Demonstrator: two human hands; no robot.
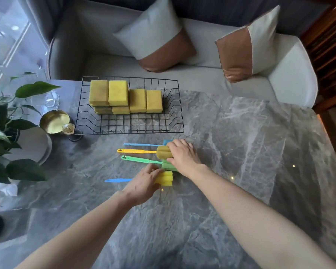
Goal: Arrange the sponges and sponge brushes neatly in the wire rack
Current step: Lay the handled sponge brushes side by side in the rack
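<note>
A black wire rack [177, 105] stands on the grey marble table and holds several yellow sponges [118, 95] stacked along its back left. In front of it lie sponge brushes with handles pointing left: one with a blue handle [142, 145], a yellow one [136, 151] and a green one [142, 160]. My right hand [183, 155] rests over their sponge heads. My left hand [144, 182] grips a fourth brush with a blue handle [117, 180] and a yellow sponge head [165, 178], nearest to me.
A leafy plant [10, 133] fills the left edge, beside a gold bowl [54, 121], a clear glass [51, 100] and a white plate [35, 146]. Behind the table is a grey sofa [202, 74] with two cushions. The table's right half is bare marble [250, 142].
</note>
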